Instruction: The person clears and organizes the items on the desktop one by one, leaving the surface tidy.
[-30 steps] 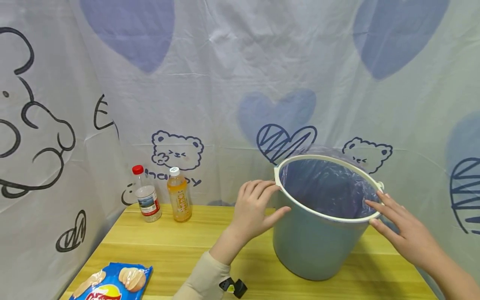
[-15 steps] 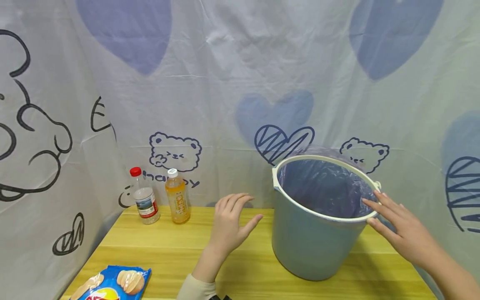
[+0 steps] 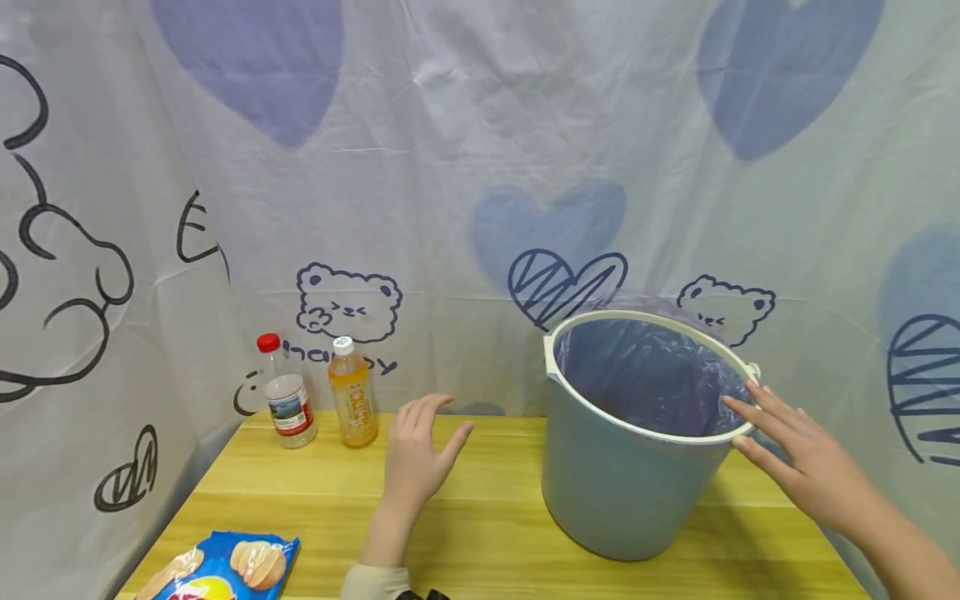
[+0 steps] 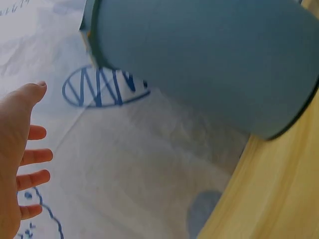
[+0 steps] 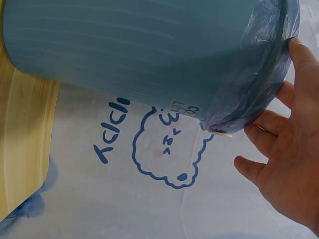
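A grey-blue trash can (image 3: 622,483) with a cream rim (image 3: 637,433) stands on the right of the table, lined with a thin translucent purple garbage bag (image 3: 645,375). My right hand (image 3: 813,467) rests its extended fingertips on the rim's right side; in the right wrist view, the bag's edge (image 5: 254,74) hangs over the outside near those fingers. Away from the can, my left hand (image 3: 412,462) hovers over the middle of the table, thumb spread and nothing in it. An orange drink bottle (image 3: 352,396) is the nearest thing to its left.
A clear bottle with a red cap (image 3: 288,400) stands at the table's back left. A blue bag of chips (image 3: 225,567) lies at the front left, cut off by the frame. Behind the wooden table (image 3: 480,533) hangs a printed curtain (image 3: 465,167).
My left hand has come off the can's left rim and moved left toward the bottles. The right hand stays at the rim, and the can has not visibly moved.
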A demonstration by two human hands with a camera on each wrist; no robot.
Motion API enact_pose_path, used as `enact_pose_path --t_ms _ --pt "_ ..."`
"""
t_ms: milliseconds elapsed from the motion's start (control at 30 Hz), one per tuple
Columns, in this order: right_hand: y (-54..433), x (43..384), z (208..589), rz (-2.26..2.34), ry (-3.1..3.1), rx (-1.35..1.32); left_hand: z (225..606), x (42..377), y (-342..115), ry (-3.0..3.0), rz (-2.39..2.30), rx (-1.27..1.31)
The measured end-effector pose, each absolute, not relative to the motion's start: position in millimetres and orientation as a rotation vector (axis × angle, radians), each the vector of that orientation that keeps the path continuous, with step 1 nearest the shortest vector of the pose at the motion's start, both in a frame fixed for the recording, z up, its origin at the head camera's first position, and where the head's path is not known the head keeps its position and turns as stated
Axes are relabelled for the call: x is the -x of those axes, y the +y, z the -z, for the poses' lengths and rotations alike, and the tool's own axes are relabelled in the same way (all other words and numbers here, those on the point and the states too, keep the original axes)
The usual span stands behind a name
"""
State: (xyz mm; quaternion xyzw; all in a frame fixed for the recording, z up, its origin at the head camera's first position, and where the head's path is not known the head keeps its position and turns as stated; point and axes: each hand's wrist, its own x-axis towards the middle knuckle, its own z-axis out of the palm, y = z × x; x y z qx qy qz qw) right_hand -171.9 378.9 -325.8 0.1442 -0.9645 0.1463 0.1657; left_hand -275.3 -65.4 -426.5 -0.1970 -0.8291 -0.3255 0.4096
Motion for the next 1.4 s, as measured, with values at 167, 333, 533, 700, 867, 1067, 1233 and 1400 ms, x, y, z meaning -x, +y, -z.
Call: enact_pose_path --t_ms 167,333,533,700,867,1067,1233,1400 --pt "379.3 171.7 326.9 -0.423 -2.737 -0.413 434.7 282.6 -81.7 -2.109 0.822 0.407" --pt "379.3 171.9 327.4 -0.441 -2.738 -0.409 442.9 288.9 -96.6 -2.119 0.819 0.313" --pt "378.3 171.9 327.4 -0.438 -2.743 -0.399 452.1 294.5 -111.8 -2.146 0.838 0.196" --pt "378.1 171.3 327.3 -0.446 -2.746 -0.389 460.2 297.5 -126.4 -2.187 0.873 0.088" --pt "377.1 171.3 326.7 -0.458 -2.737 -0.397 464.5 302.2 -143.3 -2.226 0.908 -0.035" --pt "374.4 171.5 325.5 -0.448 -2.735 -0.392 467.7 309.5 -160.3 -2.277 0.926 -0.132" --pt "373.4 169.8 326.9 -0.44 -2.731 -0.389 468.4 317.0 -172.4 -2.345 0.894 -0.198" --pt "374.4 169.2 326.8 -0.435 -2.727 -0.38 459.4 328.2 -183.1 -2.418 0.88 -0.281"
